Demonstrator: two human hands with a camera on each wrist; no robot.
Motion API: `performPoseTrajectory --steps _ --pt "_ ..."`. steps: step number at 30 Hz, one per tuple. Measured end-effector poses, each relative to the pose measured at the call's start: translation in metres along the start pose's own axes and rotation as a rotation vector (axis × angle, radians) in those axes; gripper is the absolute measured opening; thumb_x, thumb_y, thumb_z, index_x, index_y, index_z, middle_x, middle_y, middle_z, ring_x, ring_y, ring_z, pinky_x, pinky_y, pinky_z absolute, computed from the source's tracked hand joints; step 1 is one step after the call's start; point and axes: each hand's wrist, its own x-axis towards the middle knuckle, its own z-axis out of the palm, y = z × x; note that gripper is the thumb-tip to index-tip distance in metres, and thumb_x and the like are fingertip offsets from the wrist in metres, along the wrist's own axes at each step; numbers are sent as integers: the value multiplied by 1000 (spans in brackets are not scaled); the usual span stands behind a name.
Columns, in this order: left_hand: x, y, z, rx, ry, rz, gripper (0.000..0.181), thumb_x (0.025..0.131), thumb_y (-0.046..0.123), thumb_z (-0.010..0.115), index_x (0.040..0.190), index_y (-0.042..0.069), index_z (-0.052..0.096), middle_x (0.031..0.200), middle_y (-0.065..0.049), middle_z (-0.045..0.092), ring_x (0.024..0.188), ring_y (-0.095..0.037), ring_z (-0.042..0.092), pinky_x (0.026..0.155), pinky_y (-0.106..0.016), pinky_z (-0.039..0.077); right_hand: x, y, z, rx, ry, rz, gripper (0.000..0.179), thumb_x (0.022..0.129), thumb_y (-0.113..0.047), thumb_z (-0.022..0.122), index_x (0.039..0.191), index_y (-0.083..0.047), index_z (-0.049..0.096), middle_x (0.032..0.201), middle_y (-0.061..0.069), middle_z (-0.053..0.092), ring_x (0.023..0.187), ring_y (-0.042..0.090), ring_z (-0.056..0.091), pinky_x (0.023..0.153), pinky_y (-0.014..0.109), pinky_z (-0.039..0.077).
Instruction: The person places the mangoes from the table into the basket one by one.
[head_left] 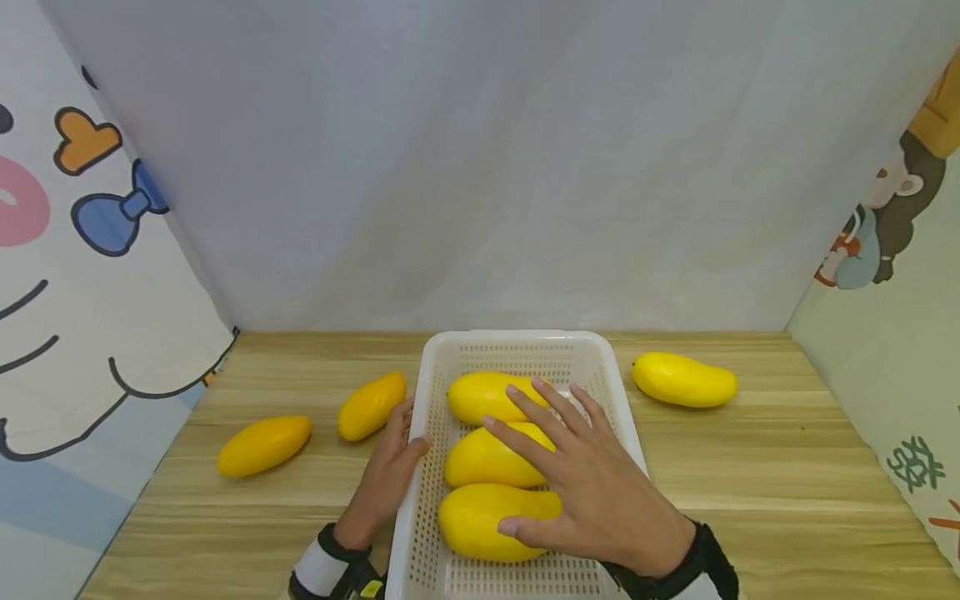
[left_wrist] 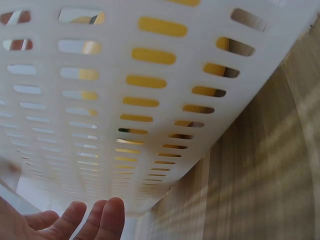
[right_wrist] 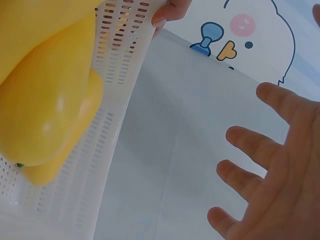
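A white perforated plastic basket (head_left: 626, 408) stands on the wooden table with three yellow mangoes (head_left: 483, 521) in a column inside it. My left hand (head_left: 386, 475) is at the basket's left side, thumb over the rim and fingers along the outside; the left wrist view shows these fingers (left_wrist: 112, 220) below the slotted wall. Over the mangoes, my right hand (head_left: 600, 483) is spread with its fingers apart and nothing in its grasp. In the right wrist view its fingers (right_wrist: 255, 145) stand apart from the fruit (right_wrist: 50, 95).
Left of the basket lie two more mangoes, one (head_left: 372, 406) close to my left hand and another (head_left: 264, 446) farther out. A further mango (head_left: 684, 380) rests on the table (head_left: 765, 467) to the right. A pale wall (head_left: 487, 167) rises behind; printed panels flank the table.
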Motion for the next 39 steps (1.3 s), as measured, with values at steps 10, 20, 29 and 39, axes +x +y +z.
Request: performPoseTrajectory --steps 10,20,29,39 --pt "1 0 0 -5 -4 -12 56 103 2 40 156 7 22 147 -26 41 127 -46 49 93 -49 52 0 -2 -5 0 18 -3 83 91 -76 47 160 -31 32 166 5 25 151 33 22 116 63 14" --pt "0 1 -1 -7 -9 -1 55 104 4 40 156 5 22 148 -27 40 127 -47 48 94 -49 52 1 8 -19 11 139 -12 80 92 -74 47 156 -26 41 162 8 33 147 36 28 115 64 16" --pt "0 0 -1 2 -6 13 56 103 3 40 156 3 20 150 -27 39 130 -45 47 97 -46 50 0 23 -30 -27 163 24 83 93 -77 40 155 -23 42 164 9 28 148 38 25 116 65 14" --pt "0 1 0 -4 -5 11 57 103 2 40 156 2 20 150 -27 38 131 -45 45 98 -46 49 -7 42 -42 -86 213 77 86 92 -78 37 156 -21 41 162 12 31 148 36 25 111 67 19"
